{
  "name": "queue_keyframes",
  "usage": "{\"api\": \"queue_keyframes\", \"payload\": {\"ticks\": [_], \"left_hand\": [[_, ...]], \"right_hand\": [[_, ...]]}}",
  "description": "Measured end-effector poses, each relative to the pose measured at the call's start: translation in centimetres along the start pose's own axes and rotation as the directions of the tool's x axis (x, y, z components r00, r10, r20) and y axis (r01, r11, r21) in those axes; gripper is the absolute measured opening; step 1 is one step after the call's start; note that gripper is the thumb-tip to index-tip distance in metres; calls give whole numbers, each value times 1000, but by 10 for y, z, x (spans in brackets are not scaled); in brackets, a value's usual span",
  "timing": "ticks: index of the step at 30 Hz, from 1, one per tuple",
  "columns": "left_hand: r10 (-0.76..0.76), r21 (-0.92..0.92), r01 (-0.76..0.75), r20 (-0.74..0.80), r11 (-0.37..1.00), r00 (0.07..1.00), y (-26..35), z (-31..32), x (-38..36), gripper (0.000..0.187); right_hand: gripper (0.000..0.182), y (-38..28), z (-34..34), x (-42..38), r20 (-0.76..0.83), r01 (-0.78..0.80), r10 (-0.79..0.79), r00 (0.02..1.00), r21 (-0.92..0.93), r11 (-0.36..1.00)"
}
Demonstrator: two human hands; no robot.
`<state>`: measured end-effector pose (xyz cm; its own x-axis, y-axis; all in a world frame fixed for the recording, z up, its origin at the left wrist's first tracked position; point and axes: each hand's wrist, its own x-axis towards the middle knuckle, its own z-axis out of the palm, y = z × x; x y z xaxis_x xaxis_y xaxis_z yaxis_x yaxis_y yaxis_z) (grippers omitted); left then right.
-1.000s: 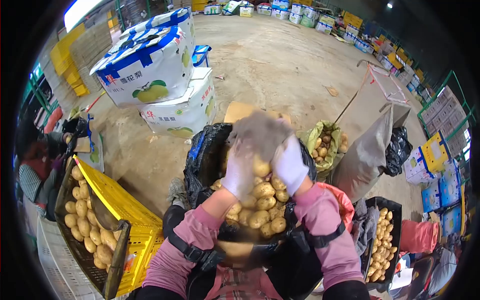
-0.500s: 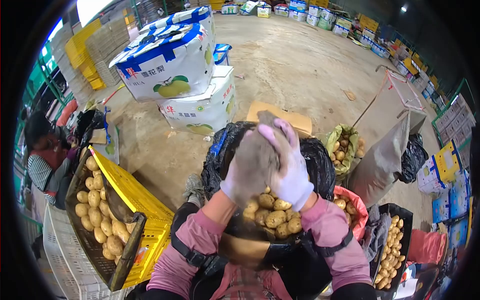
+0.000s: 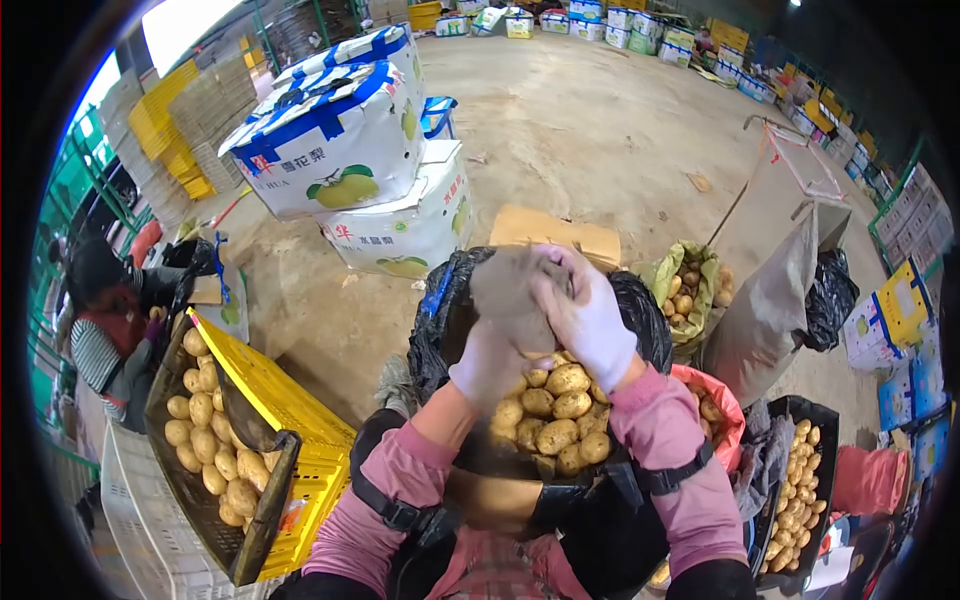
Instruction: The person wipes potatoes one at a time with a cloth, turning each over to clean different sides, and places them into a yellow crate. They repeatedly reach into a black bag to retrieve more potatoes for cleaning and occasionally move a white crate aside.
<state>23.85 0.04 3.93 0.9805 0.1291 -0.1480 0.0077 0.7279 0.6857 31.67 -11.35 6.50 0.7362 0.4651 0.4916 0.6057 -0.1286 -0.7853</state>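
Observation:
Both my hands wear pale gloves and come together above a black-lined container of potatoes [image 3: 560, 420]. My left hand [image 3: 492, 345] is smeared by motion; its fingers merge into a blurred grey-brown patch [image 3: 512, 292], which may be a cloth or the glove's dirty palm. My right hand [image 3: 592, 318] presses against that patch from the right, its fingers curled inward. Anything between the palms is hidden. Black plastic [image 3: 437, 320] lines the container, and a brown cardboard flap [image 3: 555, 235] stands at its far side.
Left stands a potato-filled crate [image 3: 215, 430] with a yellow crate [image 3: 300, 460] beside it. Right are a green sack of potatoes [image 3: 685, 290], a red bag [image 3: 715, 410] and a black crate of potatoes [image 3: 795, 490]. Pear boxes [image 3: 340, 170] are stacked ahead. Another person [image 3: 105, 320] sits at far left.
My hands have come down slightly and stay together; the right fingers curl in more. The grey-brown patch has shifted, and more potatoes show below. The whole view has shifted a little.

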Motion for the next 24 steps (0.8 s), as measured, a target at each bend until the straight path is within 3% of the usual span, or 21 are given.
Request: {"api": "queue_keyframes", "payload": {"ticks": [1, 4, 5, 6, 7, 8, 9, 10, 11, 12, 13, 14, 15, 17, 18, 20, 22, 23, 24], "left_hand": [[-24, 41, 22, 69, 999, 997, 1, 3, -2, 49], [-87, 154, 47, 264, 987, 961, 9, 4, -2, 56], [-146, 292, 43, 340, 955, 929, 14, -4, 2, 64], [-194, 159, 142, 388, 977, 901, 19, 1, -1, 65], [-228, 22, 243, 435, 970, 871, 26, 7, -8, 67], [-240, -123, 335, 478, 934, 845, 31, 7, -17, 68], [-255, -209, 458, 603, 864, 756, 29, -3, -11, 71], [-253, -256, 474, 589, 843, 768, 31, -6, -14, 72], [-232, -280, 430, 535, 858, 812, 42, -5, -26, 70], [-156, -221, 268, 423, 938, 893, 51, -14, -39, 67], [-121, -262, 238, 397, 935, 910, 64, -23, -53, 65], [-20, -210, 84, 291, 974, 957, 76, -34, -78, 61], [86, -216, -46, 181, 975, 980, 84, -55, -103, 61], [254, -252, -253, -28, 934, 967, 104, -93, -148, 59], [311, -303, -342, -147, 890, 939, 114, -111, -182, 56], [388, -260, -473, -317, 842, 865, 134, -165, -237, 54], [473, -52, -662, -659, 748, 585, 152, -215, -278, 52], [446, 28, -581, -672, 813, 591, 166, -254, -304, 50], [419, 137, -525, -780, 840, 465, 177, -277, -323, 47]], "right_hand": [[26, 9, 1, 3, -28, -7, 10, 1000, 129, 992], [23, 22, -5, 6, -142, -240, 276, 951, 232, 943], [22, 29, -9, 9, -160, -245, 296, 942, 276, 929], [22, 14, -11, 9, -299, -188, 284, 911, 312, 931], [22, 59, -9, 11, -365, -187, 287, 885, 286, 940], [22, 83, -18, 7, -393, -148, 186, 900, 124, 981], [23, 106, -28, 2, -417, -110, 83, 905, -43, 993], [23, 106, -36, 3, -350, -37, -31, 936, -185, 982], [26, 105, -45, 2, -276, 52, -143, 950, -314, 948], [30, 78, -46, 11, -142, 187, -317, 938, -563, 805], [34, 75, -44, 12, -157, 6, -35, 987, -179, 984], [36, 70, -45, 8, -121, 3, -14, 993, -92, 996], [39, 81, -41, 9, -130, -151, 210, 969, 363, 920], [40, 98, -47, 16, -227, -211, 274, 935, 267, 940], [47, 95, -50, 17, -206, -225, 262, 943, 187, 956], [49, 103, -52, 16, -241, -268, 329, 913, 251, 930], [51, 107, -54, 13, -246, -260, 324, 913, 261, 930], [52, 105, -52, 15, -249, -250, 318, 915, 270, 930], [51, 105, -53, 12, -246, -258, 322, 914, 262, 930]]}}
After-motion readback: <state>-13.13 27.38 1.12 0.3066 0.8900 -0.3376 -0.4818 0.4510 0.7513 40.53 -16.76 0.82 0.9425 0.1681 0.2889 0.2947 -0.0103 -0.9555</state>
